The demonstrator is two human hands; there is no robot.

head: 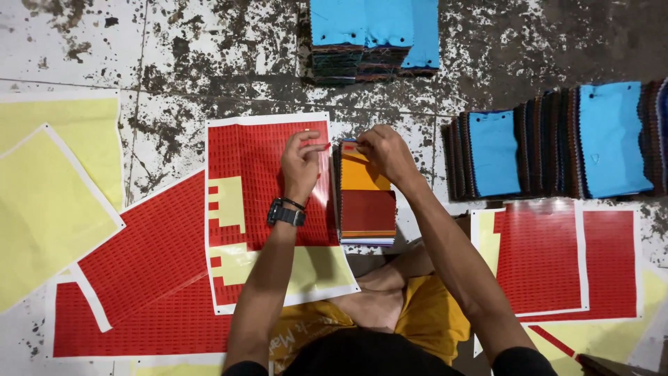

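Note:
My left hand [300,163] pinches a small red sticker strip [316,147] just above a red sticker sheet [257,167] lying on the floor. A black watch is on that wrist. My right hand [387,152] rests its fingertips on the top edge of a stack of fabric swatches [367,198], orange at the top and dark red below. A small red sticker [348,147] sits at the stack's top left corner. The two hands are close together, either side of the stack's upper edge.
More red sticker sheets [149,257] [557,254] and yellow backing sheets [49,195] cover the worn floor. Blue-topped swatch stacks stand at the top [376,31] and in a row at the right [557,143]. My folded legs in yellow shorts [417,313] are below.

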